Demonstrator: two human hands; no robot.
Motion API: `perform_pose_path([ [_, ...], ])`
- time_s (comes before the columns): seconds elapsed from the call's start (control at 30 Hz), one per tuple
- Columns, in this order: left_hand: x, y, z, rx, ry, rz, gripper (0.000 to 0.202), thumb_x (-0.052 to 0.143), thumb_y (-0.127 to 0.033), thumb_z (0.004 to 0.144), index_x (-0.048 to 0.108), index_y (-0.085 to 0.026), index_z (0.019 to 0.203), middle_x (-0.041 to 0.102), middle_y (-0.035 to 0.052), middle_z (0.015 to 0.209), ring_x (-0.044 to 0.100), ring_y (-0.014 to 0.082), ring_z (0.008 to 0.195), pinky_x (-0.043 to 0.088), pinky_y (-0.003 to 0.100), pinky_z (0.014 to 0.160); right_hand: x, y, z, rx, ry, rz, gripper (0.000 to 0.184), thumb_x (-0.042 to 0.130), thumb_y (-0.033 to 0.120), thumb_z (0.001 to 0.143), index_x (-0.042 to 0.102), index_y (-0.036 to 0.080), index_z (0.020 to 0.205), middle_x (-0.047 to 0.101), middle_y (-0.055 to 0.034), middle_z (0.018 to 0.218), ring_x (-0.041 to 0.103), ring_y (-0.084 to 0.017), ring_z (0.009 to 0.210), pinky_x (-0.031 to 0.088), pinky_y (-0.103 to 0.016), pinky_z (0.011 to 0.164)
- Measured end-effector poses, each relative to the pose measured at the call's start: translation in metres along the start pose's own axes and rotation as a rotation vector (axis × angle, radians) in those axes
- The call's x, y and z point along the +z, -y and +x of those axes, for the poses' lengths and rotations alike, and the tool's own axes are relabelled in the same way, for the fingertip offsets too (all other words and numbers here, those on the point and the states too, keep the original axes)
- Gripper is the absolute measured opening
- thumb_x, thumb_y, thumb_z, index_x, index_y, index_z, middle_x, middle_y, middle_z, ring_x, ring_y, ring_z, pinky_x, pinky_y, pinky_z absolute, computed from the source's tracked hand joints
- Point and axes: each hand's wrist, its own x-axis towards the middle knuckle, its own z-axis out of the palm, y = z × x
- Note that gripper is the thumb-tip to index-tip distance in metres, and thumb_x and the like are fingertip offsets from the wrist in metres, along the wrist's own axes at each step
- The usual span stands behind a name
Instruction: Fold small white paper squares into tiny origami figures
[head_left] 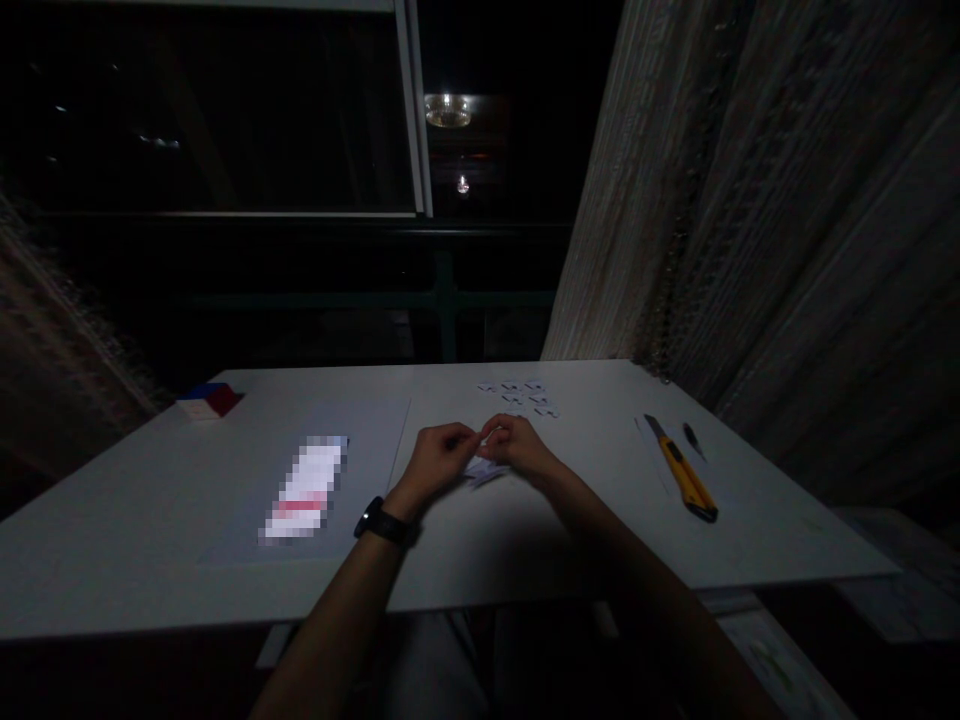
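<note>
Both of my hands meet over the middle of a white table. My left hand, with a black watch on its wrist, has its fingers curled. My right hand is curled too, fingertips touching the left hand's. Between and under them is a small folded piece of pale paper, which both hands pinch. Several small folded paper pieces lie on the table just beyond my hands.
A yellow utility knife and a dark pen lie at the right. A grey mat with a blurred sheet lies at the left. A red, white and blue box sits at the far left corner. Curtains hang right; a dark window is ahead.
</note>
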Motion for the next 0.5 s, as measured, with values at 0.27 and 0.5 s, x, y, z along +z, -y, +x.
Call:
perform_pose_path([
  [0.27, -0.0004, 0.0020, 0.0004, 0.005, 0.043, -0.081, 0.024, 0.058, -0.033, 0.072, 0.071, -0.015, 0.081, 0.069, 0.0083, 0.080, 0.062, 0.0184, 0.073, 0.044, 0.026, 0.067, -0.0057, -0.0004, -0.0001, -0.020, 0.057, 0.033, 0.034, 0.074, 0.023, 0.049, 0.050, 0.017, 0.073, 0.053, 0.0079, 0.047, 0.045, -0.006, 0.041, 0.033, -0.019, 0.044],
  [0.5, 0.0002, 0.0050, 0.0003, 0.007, 0.051, 0.003, 0.025, 0.056, -0.034, 0.073, 0.069, -0.013, 0.076, 0.068, 0.0052, 0.068, 0.058, 0.0148, 0.062, 0.042, 0.024, 0.058, -0.0067, 0.0000, 0.0000, -0.005, 0.111, 0.037, 0.035, 0.074, 0.021, 0.048, 0.050, 0.017, 0.072, 0.052, 0.0085, 0.047, 0.044, -0.006, 0.041, 0.033, -0.018, 0.044],
])
